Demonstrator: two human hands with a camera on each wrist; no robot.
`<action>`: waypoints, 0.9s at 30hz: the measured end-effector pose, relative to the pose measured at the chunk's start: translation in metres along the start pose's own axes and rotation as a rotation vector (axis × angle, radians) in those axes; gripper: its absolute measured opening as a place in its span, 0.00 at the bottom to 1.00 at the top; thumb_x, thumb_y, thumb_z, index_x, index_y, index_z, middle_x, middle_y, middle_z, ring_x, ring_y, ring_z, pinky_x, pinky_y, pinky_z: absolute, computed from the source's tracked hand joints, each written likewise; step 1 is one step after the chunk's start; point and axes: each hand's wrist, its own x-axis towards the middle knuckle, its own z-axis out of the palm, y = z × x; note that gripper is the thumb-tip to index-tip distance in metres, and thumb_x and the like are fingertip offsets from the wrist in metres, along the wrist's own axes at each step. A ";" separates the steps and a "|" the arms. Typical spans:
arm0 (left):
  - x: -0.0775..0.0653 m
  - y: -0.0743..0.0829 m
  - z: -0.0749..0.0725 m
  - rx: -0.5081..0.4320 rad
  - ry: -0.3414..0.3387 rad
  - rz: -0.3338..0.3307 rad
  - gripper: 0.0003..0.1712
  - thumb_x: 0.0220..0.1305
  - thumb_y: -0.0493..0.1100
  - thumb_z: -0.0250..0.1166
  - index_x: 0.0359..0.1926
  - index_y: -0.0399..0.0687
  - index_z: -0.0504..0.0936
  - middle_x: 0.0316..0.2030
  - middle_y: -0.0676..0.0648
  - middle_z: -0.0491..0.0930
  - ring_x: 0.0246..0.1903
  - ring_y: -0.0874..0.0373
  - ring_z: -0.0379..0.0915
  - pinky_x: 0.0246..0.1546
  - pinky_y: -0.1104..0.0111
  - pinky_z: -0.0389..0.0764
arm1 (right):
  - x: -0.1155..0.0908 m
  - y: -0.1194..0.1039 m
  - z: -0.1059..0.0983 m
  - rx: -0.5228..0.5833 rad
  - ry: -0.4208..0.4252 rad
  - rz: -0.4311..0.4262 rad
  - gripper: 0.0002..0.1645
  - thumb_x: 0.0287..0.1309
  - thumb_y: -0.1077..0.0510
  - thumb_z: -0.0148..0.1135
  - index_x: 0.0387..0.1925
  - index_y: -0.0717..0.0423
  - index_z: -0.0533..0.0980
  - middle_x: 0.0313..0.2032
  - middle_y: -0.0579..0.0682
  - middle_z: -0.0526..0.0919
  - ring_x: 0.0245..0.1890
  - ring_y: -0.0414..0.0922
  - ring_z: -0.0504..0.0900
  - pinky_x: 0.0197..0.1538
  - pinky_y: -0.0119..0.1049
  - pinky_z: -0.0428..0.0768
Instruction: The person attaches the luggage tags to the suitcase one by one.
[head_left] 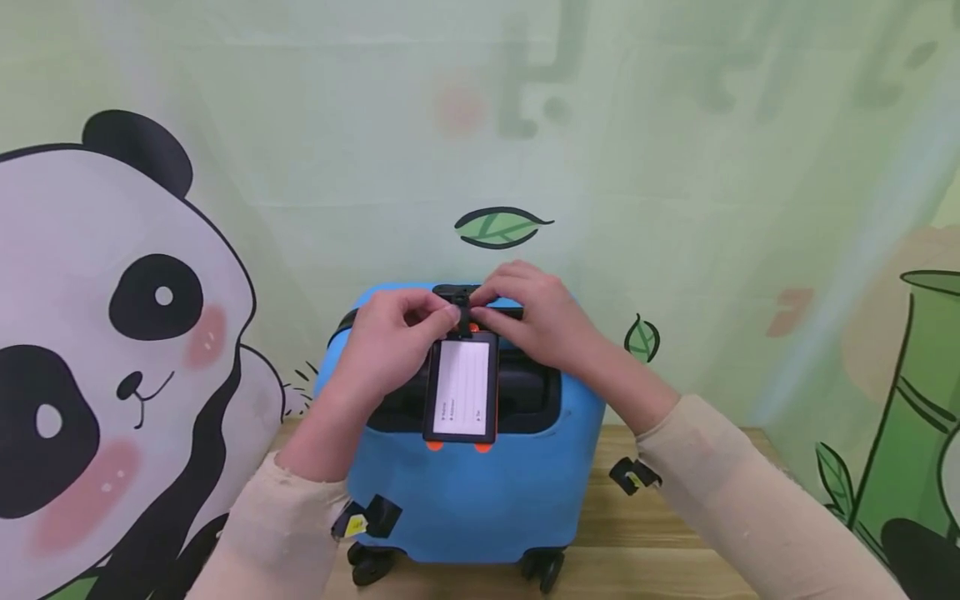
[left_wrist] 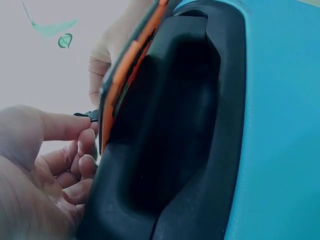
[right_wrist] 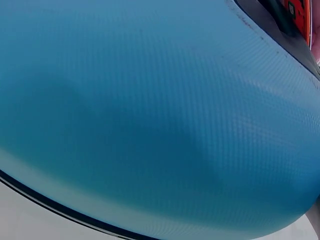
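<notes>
A blue suitcase [head_left: 480, 500] stands upright with a black recessed handle area [head_left: 532, 392] at its top. Over that recess hangs a luggage tag [head_left: 461, 387], black-framed with a white card and orange edges. My left hand [head_left: 393, 337] pinches the tag's black strap [head_left: 462, 321] between thumb and forefinger from the left. From the right, my right hand [head_left: 536, 312] pinches the same strap close to the suitcase's top. The left wrist view shows the tag [left_wrist: 127, 70] edge-on beside the handle, left fingertips at the strap. Only a sliver of the tag [right_wrist: 300, 17] enters the right wrist view.
The suitcase rests on its black wheels [head_left: 371, 564] on a wood-grain surface [head_left: 637, 533]. Behind it hangs a pale green backdrop [head_left: 360, 167] printed with a panda [head_left: 135, 333], leaves and bamboo. Small black devices [head_left: 633, 475] are strapped at both wrists.
</notes>
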 end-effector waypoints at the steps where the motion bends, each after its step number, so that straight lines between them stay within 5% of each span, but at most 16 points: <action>1: 0.000 -0.001 0.000 -0.010 -0.003 -0.001 0.12 0.78 0.47 0.66 0.47 0.43 0.90 0.40 0.42 0.84 0.39 0.47 0.76 0.37 0.62 0.80 | 0.000 0.000 0.000 0.001 -0.009 0.004 0.07 0.66 0.63 0.74 0.45 0.61 0.88 0.43 0.54 0.89 0.47 0.50 0.82 0.53 0.46 0.85; 16: 0.000 0.000 -0.005 -0.056 -0.021 -0.053 0.13 0.79 0.46 0.64 0.46 0.41 0.89 0.44 0.41 0.82 0.45 0.47 0.74 0.44 0.60 0.77 | 0.004 -0.005 0.003 -0.096 0.029 -0.113 0.04 0.64 0.66 0.75 0.40 0.61 0.87 0.39 0.53 0.89 0.44 0.50 0.81 0.49 0.43 0.83; 27: -0.003 0.001 -0.009 -0.014 -0.024 -0.069 0.14 0.80 0.46 0.62 0.48 0.42 0.88 0.45 0.41 0.82 0.44 0.47 0.74 0.42 0.60 0.77 | 0.007 -0.010 0.004 -0.057 -0.014 -0.069 0.05 0.65 0.63 0.75 0.41 0.61 0.87 0.40 0.53 0.89 0.45 0.49 0.82 0.51 0.43 0.84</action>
